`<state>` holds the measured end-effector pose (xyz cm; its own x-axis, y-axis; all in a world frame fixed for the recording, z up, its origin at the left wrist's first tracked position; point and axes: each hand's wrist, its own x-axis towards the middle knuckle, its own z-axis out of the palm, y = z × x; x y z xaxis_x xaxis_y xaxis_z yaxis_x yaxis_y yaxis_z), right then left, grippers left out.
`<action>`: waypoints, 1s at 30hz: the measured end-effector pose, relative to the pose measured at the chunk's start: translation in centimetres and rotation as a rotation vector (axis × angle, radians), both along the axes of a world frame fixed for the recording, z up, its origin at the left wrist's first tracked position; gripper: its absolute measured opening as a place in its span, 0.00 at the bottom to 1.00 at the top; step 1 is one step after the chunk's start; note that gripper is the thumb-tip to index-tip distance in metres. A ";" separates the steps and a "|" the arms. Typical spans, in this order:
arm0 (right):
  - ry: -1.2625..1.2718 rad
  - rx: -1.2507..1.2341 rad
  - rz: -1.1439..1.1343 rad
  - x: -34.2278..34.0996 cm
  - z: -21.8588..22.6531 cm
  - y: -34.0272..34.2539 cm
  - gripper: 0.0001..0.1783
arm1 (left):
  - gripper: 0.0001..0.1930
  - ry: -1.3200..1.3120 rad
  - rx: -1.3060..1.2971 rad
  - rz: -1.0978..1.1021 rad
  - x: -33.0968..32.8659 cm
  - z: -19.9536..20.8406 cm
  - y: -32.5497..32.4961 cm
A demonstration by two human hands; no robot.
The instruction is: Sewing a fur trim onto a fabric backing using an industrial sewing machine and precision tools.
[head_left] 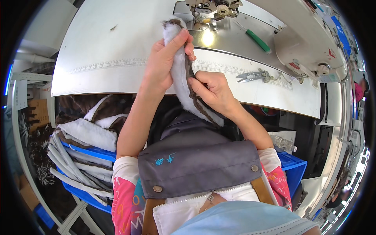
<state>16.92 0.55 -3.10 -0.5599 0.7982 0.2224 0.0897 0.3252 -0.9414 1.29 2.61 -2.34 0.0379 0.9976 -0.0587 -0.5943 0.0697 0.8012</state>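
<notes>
A long strip of white fleecy fabric with a dark brown furry edge (181, 84) hangs between my hands, over the front edge of the sewing table. My left hand (166, 58) is closed round its upper part, thumb on the white side. Lower down, my right hand (213, 90) pinches the brown edge with thumb and curled fingers. The strip's top end stands just left of the sewing machine's needle area (201, 23). Its lower end drops toward my lap, above the grey apron (199, 168).
Thread snips (250, 76) lie on the white table (102, 47), right of my right hand. A green-handled screwdriver (257, 41) rests by the machine (309, 43). Left below, a blue bin (84, 196) holds several fabric strips. At the right are another blue bin (295, 168) and a plastic bottle (284, 143).
</notes>
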 end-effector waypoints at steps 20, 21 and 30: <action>-0.264 0.356 -0.067 -1.3 1.4 0.6 0.05 | 0.27 -0.038 0.029 -0.014 -0.2 -0.6 -0.7; -0.383 0.479 -0.072 -1.4 1.5 0.6 0.04 | 0.27 -0.035 0.030 -0.014 -0.4 -0.8 -0.7; -0.131 0.575 -0.388 -2.5 1.8 0.3 0.06 | 0.25 -0.075 0.210 -0.071 -0.5 -0.9 -1.3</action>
<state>14.38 0.85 -1.30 -0.3099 0.7217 0.6190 0.4010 0.6895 -0.6031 0.80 1.35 -3.23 0.1044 0.9823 0.1553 -0.6527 -0.0501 0.7560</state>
